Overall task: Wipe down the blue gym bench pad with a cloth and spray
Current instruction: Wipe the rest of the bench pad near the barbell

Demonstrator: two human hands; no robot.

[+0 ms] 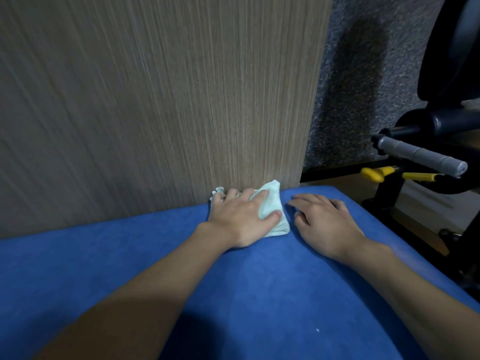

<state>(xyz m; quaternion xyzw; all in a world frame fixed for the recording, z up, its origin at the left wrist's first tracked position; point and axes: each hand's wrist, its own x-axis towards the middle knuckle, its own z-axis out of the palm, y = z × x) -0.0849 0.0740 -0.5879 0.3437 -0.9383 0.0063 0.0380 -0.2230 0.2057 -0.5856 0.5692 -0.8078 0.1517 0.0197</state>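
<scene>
The blue bench pad (259, 294) fills the lower half of the view. A pale green cloth (272, 203) lies crumpled at the pad's far edge, against the wooden panel. My left hand (241, 216) presses flat on the cloth, fingers spread over it and thumb on its near side. My right hand (324, 222) rests palm down on the bare pad just right of the cloth, fingers apart, holding nothing. No spray bottle is in view.
A tall wood-grain panel (155, 100) stands directly behind the pad. To the right are a grey textured wall (363, 87) and a black gym machine with a grey handle (420, 157) and yellow levers (376, 174). The pad's right edge drops toward the floor.
</scene>
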